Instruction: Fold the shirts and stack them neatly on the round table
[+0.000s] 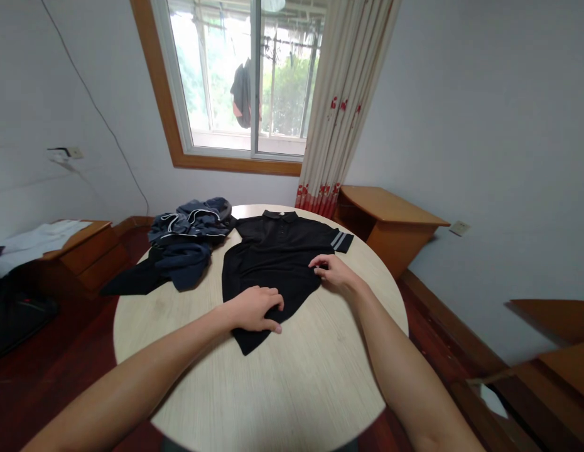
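Observation:
A black polo shirt (277, 251) lies spread on the round table, its collar toward the window and grey stripes on its right sleeve cuff. My left hand (257, 307) rests over the lower part of the shirt, thumb apart from the bent fingers, holding nothing that I can see. At the shirt's right side edge is my right hand (334, 271), its fingers curved over the fabric and the thumb a little apart from them. The lower hem runs at a slant, with one corner pointing toward me.
A heap of dark clothes (191, 232) with white piping sits on the table's left, one piece hanging past the edge. The pale round table (292, 389) stands below a window. A curtain (341, 107) and wooden desk (390, 207) are behind right, a low cabinet (91, 257) left.

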Motion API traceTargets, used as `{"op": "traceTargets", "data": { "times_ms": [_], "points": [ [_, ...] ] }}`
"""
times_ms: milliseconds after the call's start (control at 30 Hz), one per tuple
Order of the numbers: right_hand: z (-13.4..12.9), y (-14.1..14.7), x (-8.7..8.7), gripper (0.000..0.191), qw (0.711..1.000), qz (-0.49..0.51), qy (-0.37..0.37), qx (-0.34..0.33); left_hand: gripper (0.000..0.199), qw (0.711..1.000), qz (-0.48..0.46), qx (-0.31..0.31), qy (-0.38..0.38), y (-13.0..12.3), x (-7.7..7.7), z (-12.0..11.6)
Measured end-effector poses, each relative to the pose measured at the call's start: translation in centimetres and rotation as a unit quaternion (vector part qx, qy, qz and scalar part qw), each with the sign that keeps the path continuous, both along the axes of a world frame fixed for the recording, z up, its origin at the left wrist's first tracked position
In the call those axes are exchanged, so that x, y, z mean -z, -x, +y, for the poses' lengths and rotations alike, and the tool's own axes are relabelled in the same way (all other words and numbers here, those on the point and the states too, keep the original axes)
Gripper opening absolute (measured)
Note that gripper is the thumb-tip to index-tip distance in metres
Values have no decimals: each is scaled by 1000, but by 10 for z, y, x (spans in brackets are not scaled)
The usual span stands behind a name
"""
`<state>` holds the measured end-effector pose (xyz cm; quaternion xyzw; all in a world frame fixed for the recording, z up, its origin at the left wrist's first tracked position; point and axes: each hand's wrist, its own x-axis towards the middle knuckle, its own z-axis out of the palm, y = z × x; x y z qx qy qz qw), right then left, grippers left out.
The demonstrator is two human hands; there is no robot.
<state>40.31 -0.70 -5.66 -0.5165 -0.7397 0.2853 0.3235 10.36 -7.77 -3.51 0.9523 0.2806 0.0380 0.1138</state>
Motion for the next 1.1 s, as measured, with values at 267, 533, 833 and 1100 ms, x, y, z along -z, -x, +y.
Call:
{"op": "traceTargets", "data": {
  "times_ms": [267,533,833,1100],
  "points": [
    [13,-18,-1,17,987,67,-96,109,15,995,-89,-32,42,23,-11,16],
    [16,-22,14,45,993,8,-83,82,26,922,-308,-231,38,51,-16,41],
    [-3,2,-17,39,989,40,-24,-138,29,881,-361,-305,24,53,-3,55],
    [-2,-1,-14,42,965,249,3,-79,29,878,-373,-300,26,56,2,60]
  ]
}}
